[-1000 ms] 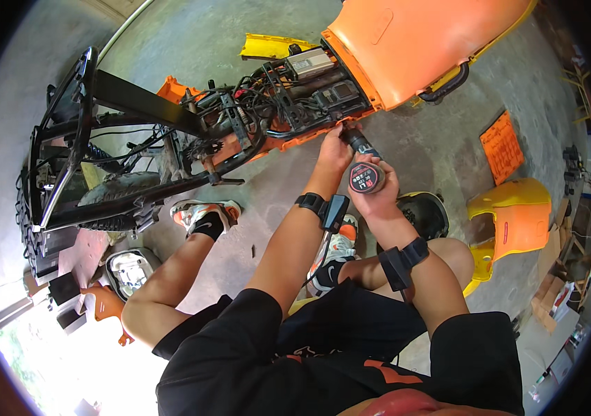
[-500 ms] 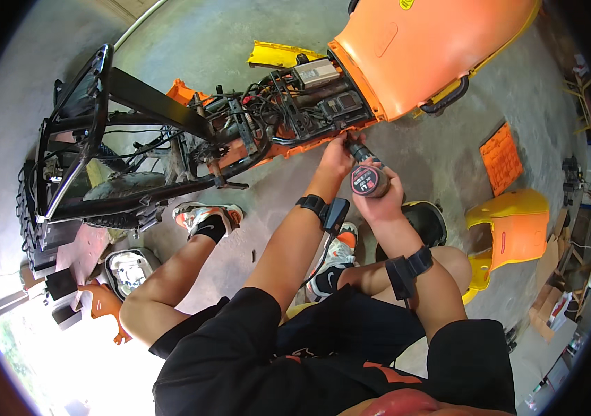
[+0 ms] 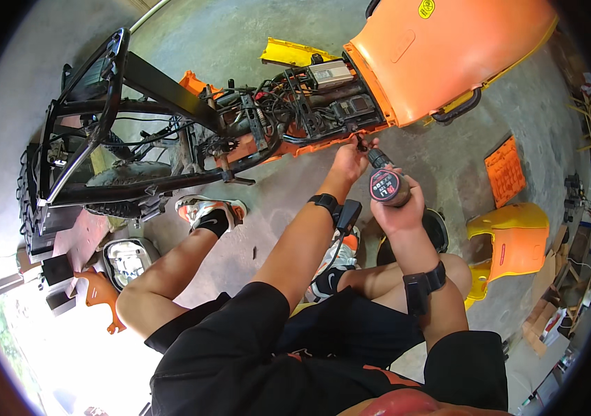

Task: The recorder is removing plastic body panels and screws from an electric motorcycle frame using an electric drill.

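Observation:
My right hand (image 3: 401,212) is wrapped round a dark cordless drill (image 3: 390,187) with a round, red-marked end facing up. Its black chuck (image 3: 379,158) points away toward the near side of a stripped vehicle frame (image 3: 268,114) with bare wiring. Just beyond the chuck, my left hand (image 3: 351,162) has its fingers curled about a small dark piece (image 3: 362,143), too small to name. The left fingers are close to the orange lower trim (image 3: 337,140) of the frame; whether they touch it, I cannot tell.
A large orange body shell (image 3: 441,55) adjoins the frame at the far right. Yellow-and-orange panels (image 3: 517,239) and an orange mat-like part (image 3: 505,172) lie on the floor to the right. Black tubing and a wheel (image 3: 125,175) stand at the left. My shoes (image 3: 211,209) are near the frame.
The drill has drawn back slightly from the frame, and the small dark piece by my left fingers now shows. The whole view has shifted a little.

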Available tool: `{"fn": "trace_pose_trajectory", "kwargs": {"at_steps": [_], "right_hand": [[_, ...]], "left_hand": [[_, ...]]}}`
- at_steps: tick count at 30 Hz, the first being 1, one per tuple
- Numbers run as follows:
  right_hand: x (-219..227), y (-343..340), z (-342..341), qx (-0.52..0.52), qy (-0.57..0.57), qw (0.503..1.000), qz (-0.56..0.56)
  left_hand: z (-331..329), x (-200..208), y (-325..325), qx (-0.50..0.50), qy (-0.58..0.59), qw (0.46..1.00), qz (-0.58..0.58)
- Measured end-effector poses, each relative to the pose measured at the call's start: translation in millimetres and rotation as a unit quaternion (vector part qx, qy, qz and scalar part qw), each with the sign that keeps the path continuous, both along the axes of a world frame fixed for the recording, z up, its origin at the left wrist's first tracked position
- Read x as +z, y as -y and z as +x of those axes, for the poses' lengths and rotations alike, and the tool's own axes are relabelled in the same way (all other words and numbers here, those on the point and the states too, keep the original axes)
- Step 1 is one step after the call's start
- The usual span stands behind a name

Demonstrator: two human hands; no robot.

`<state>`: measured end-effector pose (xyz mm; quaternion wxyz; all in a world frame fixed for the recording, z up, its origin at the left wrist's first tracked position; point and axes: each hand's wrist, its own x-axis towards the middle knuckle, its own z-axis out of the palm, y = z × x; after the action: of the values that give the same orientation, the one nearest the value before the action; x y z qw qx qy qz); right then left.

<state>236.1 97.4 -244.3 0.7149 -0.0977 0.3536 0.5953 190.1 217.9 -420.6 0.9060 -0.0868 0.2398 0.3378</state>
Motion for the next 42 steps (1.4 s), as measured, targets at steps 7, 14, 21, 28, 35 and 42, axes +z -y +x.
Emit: {"fn": "trace_pose_trajectory", "kwargs": {"at_steps": [7, 14, 21, 28, 35, 42], "right_hand": [[23, -6, 6, -0.014, -0.017, 0.998, 0.052], [21, -15, 21, -0.072, -0.009, 0.997, -0.033], [24, -13, 23, -0.006, 0.052, 0.999, 0.013], [50, -29, -22, 0.112, 0.028, 0.993, 0.014], [43, -56, -58, 0.183, 0.148, 0.972, 0.025], [20, -98, -80, 0.246, 0.201, 0.947, -0.040]], "left_hand": [[18, -7, 7, 0.114, -0.038, 0.992, -0.022], [14, 1, 33, 0.048, -0.092, 0.994, -0.011], [-85, -49, 72, -0.180, -0.146, 0.970, 0.070], [-241, 9, 72, -0.323, -0.257, 0.875, 0.252], [-362, 150, 104, -0.228, -0.216, 0.922, 0.228], [-432, 211, 182, -0.065, -0.223, 0.965, 0.123]]}}
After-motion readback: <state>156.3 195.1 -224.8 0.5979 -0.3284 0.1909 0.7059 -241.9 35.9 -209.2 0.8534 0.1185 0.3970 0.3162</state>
